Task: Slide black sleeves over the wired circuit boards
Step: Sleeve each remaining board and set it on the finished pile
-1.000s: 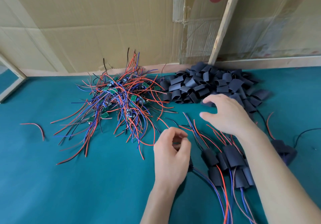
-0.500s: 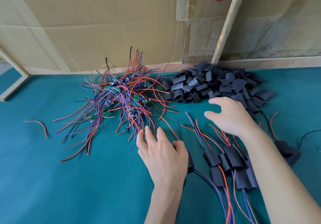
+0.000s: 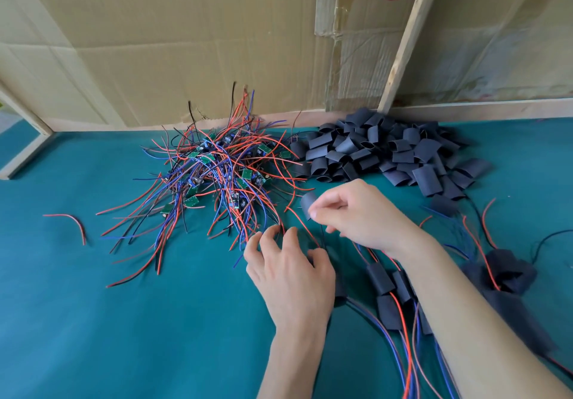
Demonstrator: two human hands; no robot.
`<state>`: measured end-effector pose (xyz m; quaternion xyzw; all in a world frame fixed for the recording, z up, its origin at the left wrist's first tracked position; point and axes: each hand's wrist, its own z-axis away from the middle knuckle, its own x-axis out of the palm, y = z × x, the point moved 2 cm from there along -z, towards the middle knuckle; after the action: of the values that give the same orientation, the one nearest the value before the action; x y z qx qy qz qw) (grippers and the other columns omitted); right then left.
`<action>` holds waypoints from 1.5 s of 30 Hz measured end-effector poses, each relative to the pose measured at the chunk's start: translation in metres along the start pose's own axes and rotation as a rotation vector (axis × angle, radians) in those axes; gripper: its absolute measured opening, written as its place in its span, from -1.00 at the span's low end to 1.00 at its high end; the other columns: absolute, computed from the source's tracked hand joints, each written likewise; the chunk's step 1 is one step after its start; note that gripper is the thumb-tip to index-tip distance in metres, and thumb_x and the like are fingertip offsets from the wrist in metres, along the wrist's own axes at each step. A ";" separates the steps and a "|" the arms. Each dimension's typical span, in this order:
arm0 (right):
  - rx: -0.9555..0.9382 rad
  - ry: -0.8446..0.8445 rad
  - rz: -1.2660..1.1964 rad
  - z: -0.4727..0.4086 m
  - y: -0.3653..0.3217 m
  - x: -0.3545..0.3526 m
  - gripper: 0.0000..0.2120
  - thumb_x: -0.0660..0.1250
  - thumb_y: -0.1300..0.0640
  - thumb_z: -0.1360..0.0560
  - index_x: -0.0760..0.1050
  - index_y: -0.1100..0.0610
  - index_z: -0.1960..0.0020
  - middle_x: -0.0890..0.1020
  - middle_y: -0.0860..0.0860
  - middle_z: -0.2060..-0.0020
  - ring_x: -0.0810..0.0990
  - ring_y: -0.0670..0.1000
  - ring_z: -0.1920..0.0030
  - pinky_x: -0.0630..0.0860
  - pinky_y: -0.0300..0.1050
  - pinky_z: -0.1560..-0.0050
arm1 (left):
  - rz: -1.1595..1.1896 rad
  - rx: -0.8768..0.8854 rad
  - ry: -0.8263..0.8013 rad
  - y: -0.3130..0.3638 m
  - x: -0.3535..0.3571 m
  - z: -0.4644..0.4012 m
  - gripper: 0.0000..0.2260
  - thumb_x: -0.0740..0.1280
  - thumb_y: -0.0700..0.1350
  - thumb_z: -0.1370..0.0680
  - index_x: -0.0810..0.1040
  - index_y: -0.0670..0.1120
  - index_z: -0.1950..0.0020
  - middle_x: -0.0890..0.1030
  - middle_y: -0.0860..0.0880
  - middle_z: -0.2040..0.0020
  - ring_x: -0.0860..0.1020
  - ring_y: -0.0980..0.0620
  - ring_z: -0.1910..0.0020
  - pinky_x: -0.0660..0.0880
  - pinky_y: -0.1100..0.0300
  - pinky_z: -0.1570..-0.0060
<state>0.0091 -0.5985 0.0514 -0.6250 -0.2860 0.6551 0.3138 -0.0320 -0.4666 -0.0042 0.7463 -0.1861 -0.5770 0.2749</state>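
Fingers and thumb of the right hand (image 3: 359, 212) pinch a single black sleeve (image 3: 308, 204), holding it just above the teal table (image 3: 124, 321), in front of the heap of loose black sleeves (image 3: 390, 154) piled against the cardboard wall (image 3: 186, 42). The left hand (image 3: 291, 271) lies palm down just below and left of it, its fingers spread and slightly curled, their tips touching the red wires (image 3: 297, 222) at the near edge of the tangle of wired circuit boards (image 3: 217, 175); whether they pinch a wire cannot be told. That tangle, with small green boards among red, blue and black leads, sits left of the sleeve heap and touches it. Under and beside the right forearm lie several boards already covered by sleeves (image 3: 384, 287), their wires trailing toward the near edge. One stray red wire (image 3: 73, 223) lies well apart at the left. A wooden slat (image 3: 406, 36) leans against the cardboard behind the sleeve heap.
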 end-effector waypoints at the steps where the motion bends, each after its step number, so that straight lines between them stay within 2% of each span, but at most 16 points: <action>1: 0.000 -0.018 -0.001 0.000 0.000 0.002 -0.86 0.39 0.05 -0.51 0.72 -0.02 0.14 0.74 -0.10 0.24 0.70 -0.13 0.21 0.63 -0.14 0.12 | 0.009 -0.005 -0.001 0.000 0.000 0.000 -0.71 0.34 -0.10 -0.49 0.62 -0.07 -0.20 0.48 -0.04 -0.41 0.22 -0.13 -0.44 0.25 -0.02 -0.30; 7: 0.006 -0.051 -0.098 0.001 -0.001 0.006 -0.90 0.42 0.06 -0.52 0.72 -0.03 0.09 0.73 -0.18 0.19 0.71 -0.13 0.23 0.51 -0.27 0.19 | 0.087 0.019 0.032 -0.001 -0.002 -0.002 -0.63 0.35 -0.16 -0.47 0.56 -0.10 -0.28 0.47 0.01 -0.40 0.24 -0.10 -0.39 0.22 0.02 -0.27; 12: 0.025 -0.025 -0.234 -0.002 -0.007 0.020 -0.78 0.47 0.09 -0.52 0.69 -0.02 -0.15 0.72 -0.18 -0.01 0.68 -0.13 -0.04 0.61 -0.13 -0.08 | 0.302 0.104 0.072 -0.001 -0.009 -0.005 -0.60 0.34 -0.21 -0.47 0.57 -0.11 -0.32 0.51 -0.01 -0.32 0.39 -0.02 -0.32 0.29 0.16 -0.34; 16: 0.079 -0.086 -0.438 0.000 -0.012 0.035 -0.69 0.45 0.12 -0.56 0.63 0.03 -0.30 0.65 -0.14 -0.22 0.65 -0.12 -0.19 0.62 -0.10 -0.20 | 0.495 0.176 0.148 0.003 -0.015 -0.004 -0.68 0.38 -0.34 -0.46 0.62 -0.11 -0.18 0.54 0.07 -0.17 0.48 0.18 -0.12 0.36 0.43 -0.15; 19: 0.128 -0.076 -0.700 0.002 -0.016 0.044 -0.70 0.42 0.25 -0.57 0.62 0.14 -0.30 0.67 -0.02 -0.22 0.69 -0.02 -0.16 0.65 -0.19 -0.05 | 0.541 0.200 0.187 0.004 -0.016 -0.003 -0.70 0.34 -0.33 -0.44 0.65 -0.15 -0.13 0.56 0.09 -0.14 0.49 0.31 -0.10 0.34 0.49 -0.13; 21: 0.122 -0.001 -0.779 0.002 -0.017 0.043 -0.71 0.43 0.33 -0.54 0.64 0.18 -0.25 0.70 0.02 -0.16 0.70 0.01 -0.17 0.63 -0.20 -0.04 | 0.574 0.195 0.222 0.004 -0.018 -0.003 -0.67 0.29 -0.26 -0.43 0.66 -0.18 -0.16 0.61 0.05 -0.16 0.55 0.22 -0.14 0.43 0.36 -0.16; 23: 0.118 0.086 -0.813 0.001 -0.016 0.040 -0.74 0.46 0.38 -0.49 0.68 0.17 -0.14 0.74 0.07 -0.08 0.72 0.09 -0.15 0.63 -0.08 -0.11 | 0.611 0.229 0.262 0.005 -0.019 -0.001 -0.67 0.26 -0.24 -0.44 0.68 -0.19 -0.14 0.66 0.00 -0.14 0.61 0.10 -0.12 0.49 0.28 -0.15; 26: 0.119 0.185 -0.862 0.002 -0.016 0.033 -0.79 0.47 0.45 -0.43 0.69 0.22 0.01 0.73 0.28 0.02 0.72 0.20 -0.03 0.62 0.10 -0.22 | 0.711 0.285 0.259 0.004 -0.019 0.001 -0.75 0.22 -0.17 -0.49 0.71 -0.13 0.05 0.69 0.07 0.05 0.66 0.14 0.02 0.54 0.29 -0.04; 28: 0.095 0.188 -0.892 0.003 -0.015 0.026 -0.82 0.44 0.48 -0.44 0.69 0.26 0.06 0.73 0.31 0.10 0.72 0.15 0.08 0.68 -0.02 -0.12 | 0.795 0.186 0.225 0.001 -0.017 0.001 -0.79 0.22 -0.17 -0.52 0.66 -0.08 0.14 0.67 0.07 0.19 0.67 0.09 0.16 0.59 0.14 0.12; 30: 0.065 0.144 -0.943 0.004 -0.015 0.015 -0.83 0.41 0.50 -0.45 0.69 0.28 0.11 0.74 0.27 0.17 0.75 0.10 0.14 0.69 -0.15 0.01 | 0.853 0.044 0.238 -0.004 -0.014 -0.001 -0.82 0.22 -0.18 -0.53 0.61 -0.04 0.14 0.64 0.05 0.21 0.66 0.06 0.21 0.57 0.09 0.19; 34: 0.017 0.121 -1.091 0.005 -0.017 -0.008 -0.85 0.43 0.45 -0.36 0.73 0.27 0.21 0.73 0.27 0.19 0.76 0.12 0.13 0.67 -0.17 0.04 | 0.724 -0.018 0.316 -0.008 -0.012 -0.006 -0.83 0.26 -0.20 -0.56 0.56 -0.02 -0.09 0.53 0.09 -0.04 0.53 0.06 0.02 0.40 0.39 0.09; 37: -0.020 0.096 -1.225 0.007 -0.021 -0.014 -0.87 0.45 0.35 -0.26 0.74 0.23 0.22 0.73 0.25 0.18 0.76 0.10 0.14 0.67 -0.15 0.00 | 0.721 -0.063 0.218 -0.009 -0.007 -0.006 -0.77 0.27 -0.13 -0.64 0.54 -0.03 -0.28 0.60 0.16 -0.08 0.55 0.15 -0.06 0.41 0.39 0.00; 39: -0.042 0.049 -1.250 0.008 -0.023 -0.012 -0.86 0.44 0.35 -0.27 0.73 0.23 0.22 0.73 0.24 0.19 0.76 0.10 0.15 0.67 -0.15 0.01 | 0.847 -0.094 0.132 -0.007 -0.007 -0.006 -0.77 0.22 0.02 -0.64 0.60 0.02 -0.20 0.68 0.18 0.03 0.62 0.18 0.05 0.50 0.31 0.07; 41: -0.086 -0.041 -1.157 0.009 -0.024 -0.009 -0.86 0.44 0.38 -0.28 0.72 0.23 0.21 0.72 0.22 0.22 0.76 0.10 0.17 0.66 -0.16 0.03 | 1.034 -0.161 0.027 -0.006 -0.009 -0.009 -0.70 0.17 0.09 -0.65 0.64 -0.01 -0.07 0.73 0.08 0.07 0.67 0.03 0.14 0.56 0.16 0.16; 43: -0.136 -0.143 -0.969 0.012 -0.024 -0.007 -0.83 0.47 0.43 -0.29 0.72 0.24 0.19 0.72 0.24 0.22 0.75 0.12 0.17 0.65 -0.16 0.02 | 1.278 -0.254 -0.067 -0.007 -0.013 -0.014 -0.67 0.17 0.04 -0.71 0.65 -0.12 -0.03 0.75 -0.09 0.10 0.67 -0.02 0.20 0.58 0.19 0.23; 45: -0.144 -0.268 -0.796 0.015 -0.021 -0.009 -0.84 0.44 0.41 -0.35 0.72 0.24 0.13 0.72 0.28 0.17 0.74 0.15 0.14 0.64 -0.14 -0.02 | 1.436 -0.318 -0.122 -0.010 -0.016 -0.018 -0.72 0.19 -0.07 -0.71 0.62 -0.15 0.05 0.71 -0.08 0.20 0.63 0.02 0.27 0.56 0.24 0.26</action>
<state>-0.0042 -0.5917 0.0740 -0.3954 -0.5884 0.5365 0.4579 -0.0188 -0.4460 0.0049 0.3584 -0.5580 -0.3153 0.6788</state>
